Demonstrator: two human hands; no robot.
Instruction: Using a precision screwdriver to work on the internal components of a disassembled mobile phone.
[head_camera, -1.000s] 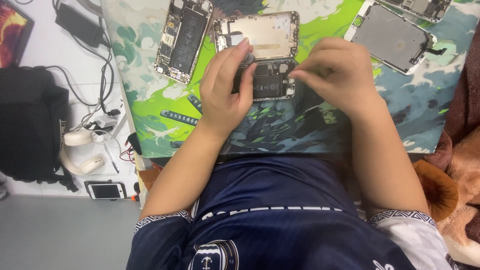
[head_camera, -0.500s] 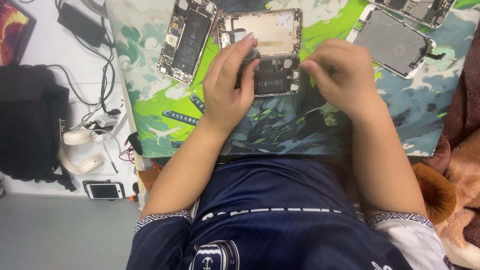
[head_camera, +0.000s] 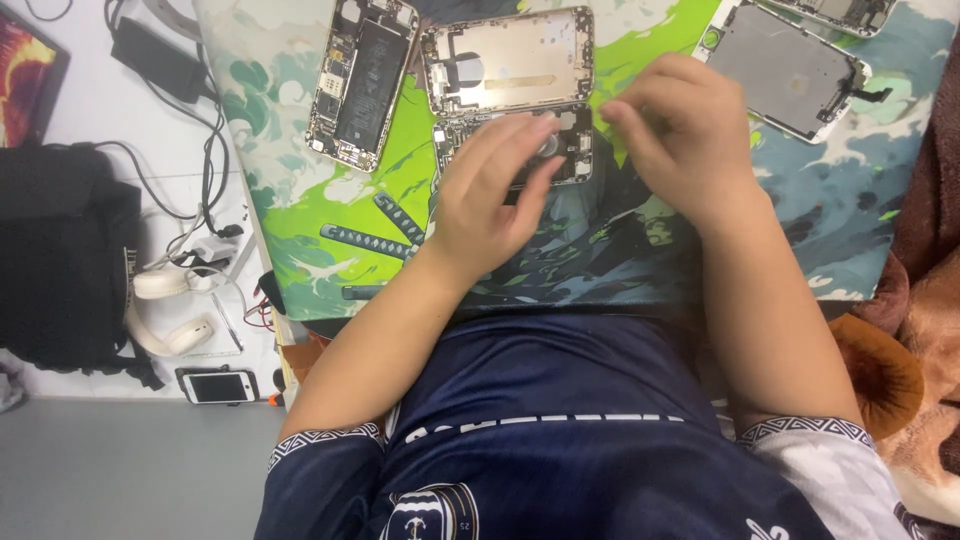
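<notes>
While the left hand (head_camera: 490, 195) pinches the opened phone chassis (head_camera: 510, 95) under its fingertips, the right hand (head_camera: 680, 135) hovers just beside, fingers curled; whether it holds anything, I cannot tell. The chassis looks light, stiff and fragile: best gripped by its metal edges.

The left hand (head_camera: 490, 195) covers the near end of the opened gold phone shell (head_camera: 510, 85), and whatever its fingertips pinch is too blurred to tell. The right hand (head_camera: 680, 140) hides its own fingertips. At the far right, another opened phone (head_camera: 835, 12) is cut off.
</notes>
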